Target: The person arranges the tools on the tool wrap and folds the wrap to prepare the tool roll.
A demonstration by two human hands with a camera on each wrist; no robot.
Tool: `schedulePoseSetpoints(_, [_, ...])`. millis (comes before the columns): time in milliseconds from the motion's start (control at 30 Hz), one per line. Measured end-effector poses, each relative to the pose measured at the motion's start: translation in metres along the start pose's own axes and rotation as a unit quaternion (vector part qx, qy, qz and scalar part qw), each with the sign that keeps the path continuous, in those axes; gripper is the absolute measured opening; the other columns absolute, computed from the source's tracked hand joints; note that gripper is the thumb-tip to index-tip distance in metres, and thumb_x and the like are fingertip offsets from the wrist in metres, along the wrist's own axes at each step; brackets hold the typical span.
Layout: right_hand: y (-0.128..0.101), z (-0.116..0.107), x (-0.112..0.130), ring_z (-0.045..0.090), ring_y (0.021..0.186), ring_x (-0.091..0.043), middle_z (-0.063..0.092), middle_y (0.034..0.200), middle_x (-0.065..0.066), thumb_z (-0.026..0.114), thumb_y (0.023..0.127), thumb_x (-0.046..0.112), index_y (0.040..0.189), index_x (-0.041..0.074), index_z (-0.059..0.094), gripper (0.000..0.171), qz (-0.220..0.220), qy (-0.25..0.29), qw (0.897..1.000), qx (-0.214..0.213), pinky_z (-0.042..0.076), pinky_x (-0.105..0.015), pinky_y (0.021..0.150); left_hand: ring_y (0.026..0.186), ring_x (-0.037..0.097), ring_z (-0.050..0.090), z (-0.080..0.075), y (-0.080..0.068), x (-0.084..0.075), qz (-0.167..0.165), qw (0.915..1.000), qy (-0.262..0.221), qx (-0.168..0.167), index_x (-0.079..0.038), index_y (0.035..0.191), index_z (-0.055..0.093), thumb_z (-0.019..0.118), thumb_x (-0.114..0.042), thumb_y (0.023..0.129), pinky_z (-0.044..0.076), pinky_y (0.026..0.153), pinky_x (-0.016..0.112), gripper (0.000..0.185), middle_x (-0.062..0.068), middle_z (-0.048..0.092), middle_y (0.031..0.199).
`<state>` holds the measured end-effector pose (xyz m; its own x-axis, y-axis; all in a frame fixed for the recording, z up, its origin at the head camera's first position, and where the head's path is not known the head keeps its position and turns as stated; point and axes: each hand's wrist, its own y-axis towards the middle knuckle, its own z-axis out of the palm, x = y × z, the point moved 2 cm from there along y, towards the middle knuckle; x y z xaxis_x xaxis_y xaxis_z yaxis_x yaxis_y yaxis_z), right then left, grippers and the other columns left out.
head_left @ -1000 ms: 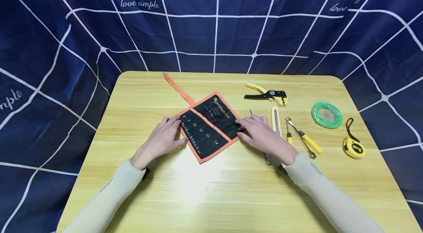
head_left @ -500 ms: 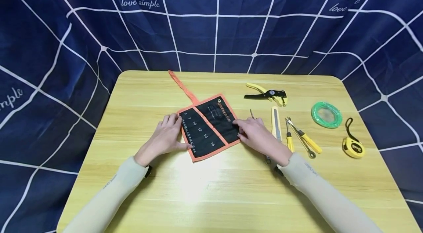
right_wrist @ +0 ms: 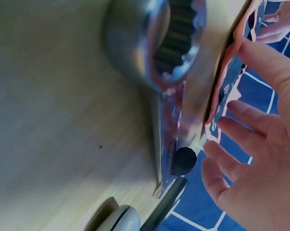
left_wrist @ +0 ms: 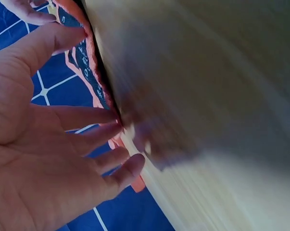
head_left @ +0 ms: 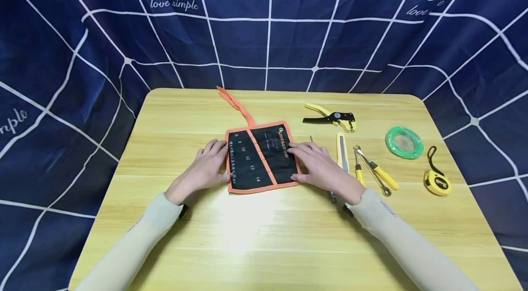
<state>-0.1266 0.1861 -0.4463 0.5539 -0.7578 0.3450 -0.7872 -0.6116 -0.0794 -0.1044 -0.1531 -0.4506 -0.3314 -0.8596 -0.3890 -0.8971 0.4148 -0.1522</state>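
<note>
A black cloth tool pouch [head_left: 247, 162] with orange trim and printed sizes lies flat on the table, roughly squared to its front edge. From its back edge an orange tie strap [head_left: 236, 105] stretches toward the far table edge. My left hand [head_left: 204, 166] touches the pouch's left side, thumb near the lower corner. On the opposite side my right hand [head_left: 319, 166] rests its fingertips on the black flap, thumb at the orange border. In the left wrist view, the relaxed fingers of the left hand [left_wrist: 53, 130] meet the trim. The right wrist view shows the right hand [right_wrist: 260, 139] similarly loose.
Wire strippers [head_left: 336, 117], a utility knife [head_left: 342, 151], a yellow-handled screwdriver [head_left: 360, 174] and a combination wrench [head_left: 377, 176] lie right of the pouch. Green wire coil [head_left: 404, 142] and tape measure [head_left: 438, 183] sit farther right. Another wrench [right_wrist: 169, 110] lies beside my right hand.
The pouch has turned clockwise between my hands: its strap end swung right and its front corner moved left. The right fingers now reach farther over the flap. The tools stayed put.
</note>
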Motion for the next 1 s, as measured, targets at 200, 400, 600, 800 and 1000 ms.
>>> schedulePoseSetpoints(200, [0.003, 0.001, 0.001, 0.039, 0.152, -0.043, 0.049, 0.166, -0.014, 0.089, 0.093, 0.045, 0.163, 0.006, 0.050, 0.089, 0.002, 0.002, 1.000, 0.020, 0.037, -0.067, 0.107, 0.158, 0.050, 0.028, 0.000, -0.002, 0.005, 0.020, 0.9997, -0.006, -0.009, 0.011, 0.162, 0.042, 0.078, -0.029, 0.101, 0.029, 0.120, 0.068, 0.080, 0.024, 0.034, 0.173])
schedulePoseSetpoints(400, [0.004, -0.001, 0.002, 0.038, 0.152, -0.043, 0.051, 0.164, -0.016, 0.089, 0.092, 0.046, 0.162, 0.005, 0.050, 0.090, 0.005, 0.006, 1.000, 0.025, 0.035, -0.067, 0.110, 0.161, 0.053, 0.019, 0.004, -0.008, 0.012, 0.055, 0.9985, -0.003, 0.006, 0.002, 0.168, 0.036, 0.075, -0.045, 0.104, 0.023, 0.121, 0.071, 0.089, 0.021, 0.026, 0.177])
schedulePoseSetpoints(600, [0.003, 0.001, 0.002, 0.038, 0.153, -0.043, 0.051, 0.163, -0.017, 0.089, 0.093, 0.046, 0.161, 0.004, 0.052, 0.088, 0.005, 0.002, 1.000, 0.018, 0.035, -0.067, 0.111, 0.162, 0.051, 0.015, 0.008, -0.007, 0.013, 0.077, 0.9965, 0.029, 0.015, 0.004, 0.170, 0.031, 0.079, -0.063, 0.094, 0.025, 0.120, 0.071, 0.112, 0.021, 0.021, 0.179])
schedulePoseSetpoints(800, [-0.004, 0.000, 0.000, 0.041, 0.151, -0.045, 0.051, 0.162, -0.019, 0.086, 0.096, 0.042, 0.159, 0.002, 0.053, 0.082, 0.002, 0.007, 1.000, 0.006, 0.033, -0.069, 0.116, 0.161, 0.052, 0.018, 0.009, -0.006, 0.013, 0.088, 0.9951, 0.045, 0.014, 0.005, 0.169, 0.030, 0.080, -0.066, 0.091, 0.026, 0.120, 0.070, 0.117, 0.020, 0.023, 0.178])
schedulePoseSetpoints(1000, [-0.015, -0.003, -0.004, 0.043, 0.151, -0.044, 0.050, 0.162, -0.021, 0.081, 0.101, 0.035, 0.160, 0.001, 0.052, 0.074, 0.004, 0.043, 0.999, -0.027, 0.026, -0.066, 0.123, 0.163, 0.049, 0.012, 0.012, -0.006, 0.015, 0.077, 0.9960, 0.037, 0.025, 0.004, 0.172, 0.022, 0.081, -0.069, 0.089, 0.021, 0.123, 0.069, 0.125, 0.020, 0.015, 0.180])
